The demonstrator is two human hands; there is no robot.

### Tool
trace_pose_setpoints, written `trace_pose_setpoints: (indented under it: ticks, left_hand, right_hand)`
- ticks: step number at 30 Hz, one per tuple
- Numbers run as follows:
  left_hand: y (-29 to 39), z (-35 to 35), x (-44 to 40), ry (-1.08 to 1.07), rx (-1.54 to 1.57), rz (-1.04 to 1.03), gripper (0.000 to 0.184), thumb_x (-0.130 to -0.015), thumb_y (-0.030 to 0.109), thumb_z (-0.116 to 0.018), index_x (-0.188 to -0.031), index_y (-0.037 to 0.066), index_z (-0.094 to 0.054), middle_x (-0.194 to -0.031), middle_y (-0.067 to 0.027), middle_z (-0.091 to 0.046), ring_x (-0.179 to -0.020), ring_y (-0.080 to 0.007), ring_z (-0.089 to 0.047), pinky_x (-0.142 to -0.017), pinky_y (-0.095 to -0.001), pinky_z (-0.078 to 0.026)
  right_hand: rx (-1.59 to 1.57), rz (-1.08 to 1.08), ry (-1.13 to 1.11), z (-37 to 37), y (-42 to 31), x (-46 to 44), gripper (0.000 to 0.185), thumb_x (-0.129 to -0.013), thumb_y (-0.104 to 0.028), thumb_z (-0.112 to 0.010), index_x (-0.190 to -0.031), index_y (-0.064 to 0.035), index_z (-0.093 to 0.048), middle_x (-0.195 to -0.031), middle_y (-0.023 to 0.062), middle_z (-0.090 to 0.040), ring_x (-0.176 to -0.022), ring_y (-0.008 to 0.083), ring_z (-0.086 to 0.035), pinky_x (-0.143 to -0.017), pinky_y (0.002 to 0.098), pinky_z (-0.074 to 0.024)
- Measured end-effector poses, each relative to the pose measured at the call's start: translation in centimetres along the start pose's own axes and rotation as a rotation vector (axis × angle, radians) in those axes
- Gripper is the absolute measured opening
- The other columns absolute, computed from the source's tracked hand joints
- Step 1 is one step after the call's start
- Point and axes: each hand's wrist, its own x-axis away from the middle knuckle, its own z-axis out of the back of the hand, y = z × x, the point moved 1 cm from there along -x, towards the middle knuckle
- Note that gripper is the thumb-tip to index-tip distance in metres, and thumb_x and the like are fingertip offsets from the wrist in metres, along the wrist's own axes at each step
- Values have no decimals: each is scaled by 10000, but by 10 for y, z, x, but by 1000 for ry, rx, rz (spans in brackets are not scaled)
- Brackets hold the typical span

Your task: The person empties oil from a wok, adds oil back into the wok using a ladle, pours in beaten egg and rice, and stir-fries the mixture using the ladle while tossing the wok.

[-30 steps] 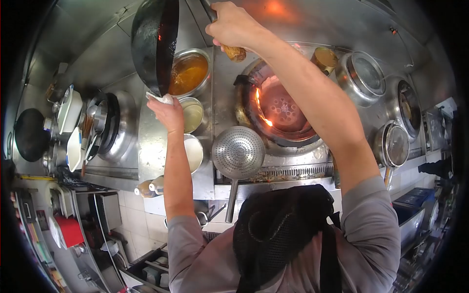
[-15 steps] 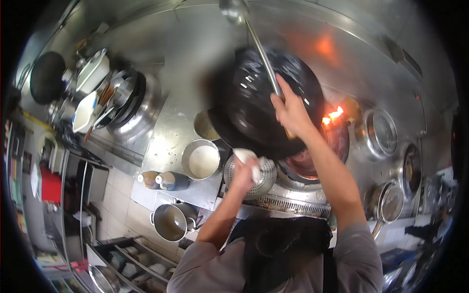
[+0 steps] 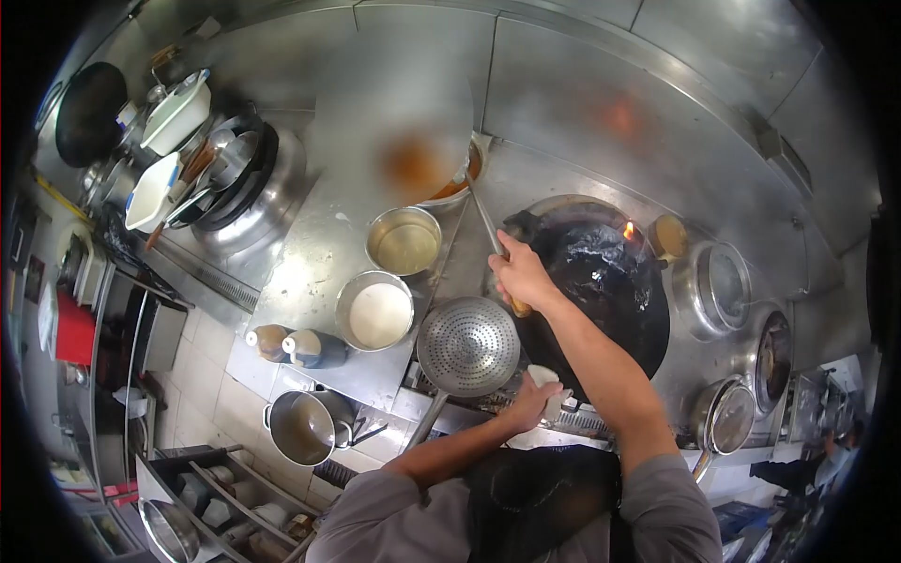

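My right hand [image 3: 522, 276] is closed around the wooden end of a ladle [image 3: 482, 212]. The ladle's metal shaft slants up and left to a pot [image 3: 480, 169] with orange-brown contents; its bowl is hidden or blurred there. My left hand [image 3: 532, 402] is closed on a folded white cloth [image 3: 546, 385] at the near edge of a black wok [image 3: 601, 328]. Whether the cloth grips the wok's rim or a handle, I cannot tell. The wok rests on the burner, its inside glossy, with a small flame showing at its far rim. Left of the wok lies a perforated strainer [image 3: 468, 346].
Left of the strainer stand a pot of pale yellow liquid [image 3: 404, 242], a pot of white contents [image 3: 375, 311] and two squeeze bottles [image 3: 315, 349]. A two-handled pot [image 3: 310, 429] sits lower left. Lidded pans [image 3: 727, 284] line the right side. Another person [image 3: 833, 455] appears far right.
The wok has come down from a raised tilt onto the burner, and the flames show less. My left hand moved right and toward me with the cloth. The ladle swung left to the orange-brown pot.
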Motion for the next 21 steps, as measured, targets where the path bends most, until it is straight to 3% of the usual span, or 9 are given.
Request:
trace_pose_setpoints:
  ticks: [2,3,4,6,9,12,17,19,21]
  left_hand:
    - [-12,12,-19,-158,0,-58,437,-894,-6,-637,-1244,43,-381,-1121,-105,-536,-986,-220,-631,-882,-383,-596]
    - [-12,13,-24,-203,-79,-72,438,-926,62,-654,-1255,18,-368,-1092,-106,-559,-927,-198,-638,-801,-344,-591]
    - [-13,14,-26,-205,-84,-78,438,-926,62,-654,-1255,18,-368,-1092,-106,-559,-927,-198,-638,-801,-344,-591]
    - [-14,18,-25,-156,-397,-113,488,-927,171,-691,-1253,11,-364,-1059,-110,-570,-839,-176,-631,-674,-299,-558]
    - [-14,15,-21,-72,-428,-119,549,-907,262,-716,-1245,4,-370,-1049,-114,-559,-791,-160,-609,-578,-287,-512]
    - [-12,10,-16,4,-462,-55,416,-941,175,-665,-1254,-5,-457,-1049,-77,-577,-852,-132,-584,-690,-302,-516]
    - [-26,17,-27,17,-398,-102,476,-926,178,-688,-1274,-15,-428,-1089,-91,-562,-899,-142,-584,-709,-308,-522]
    - [-27,19,-28,43,-471,-145,613,-889,282,-738,-1258,-39,-368,-1095,-143,-542,-911,-182,-605,-651,-324,-543]
    - [-29,19,-29,46,-465,-163,621,-890,284,-738,-1261,-52,-369,-1102,-150,-543,-929,-190,-604,-678,-331,-545]
  right_hand:
    - [-130,-4,-16,-4,7,-7,682,-999,-129,-568,-1592,7,-260,-764,81,-601,-564,156,-577,-483,331,-500]
    - [-132,-1,-16,-4,6,-5,682,-999,-129,-568,-1592,7,-260,-764,81,-601,-564,156,-577,-483,331,-500]
    - [-306,-17,-47,-2,3,-4,706,-1001,-124,-575,-1603,-2,-227,-756,65,-573,-563,150,-556,-478,325,-483]
    - [-476,-31,-87,0,-2,1,731,-1003,-119,-582,-1614,-11,-194,-748,50,-546,-562,144,-534,-473,319,-466]
    - [-586,-16,-122,6,-11,10,774,-1004,-108,-594,-1624,-23,-139,-744,46,-529,-555,142,-519,-472,311,-446]
    - [-645,26,-137,14,-21,16,781,-1004,-103,-597,-1623,-13,-128,-749,49,-539,-556,142,-523,-474,311,-449]
    - [-665,58,-168,18,-31,28,785,-1006,-103,-593,-1620,-1,-115,-747,47,-539,-548,140,-522,-466,311,-446]
    - [-661,64,-175,18,-30,30,785,-1007,-106,-593,-1621,-4,-115,-747,45,-539,-549,139,-523,-464,311,-446]
    - [-656,70,-183,18,-26,30,785,-1008,-108,-594,-1622,-7,-115,-747,43,-539,-550,139,-524,-462,310,-447]
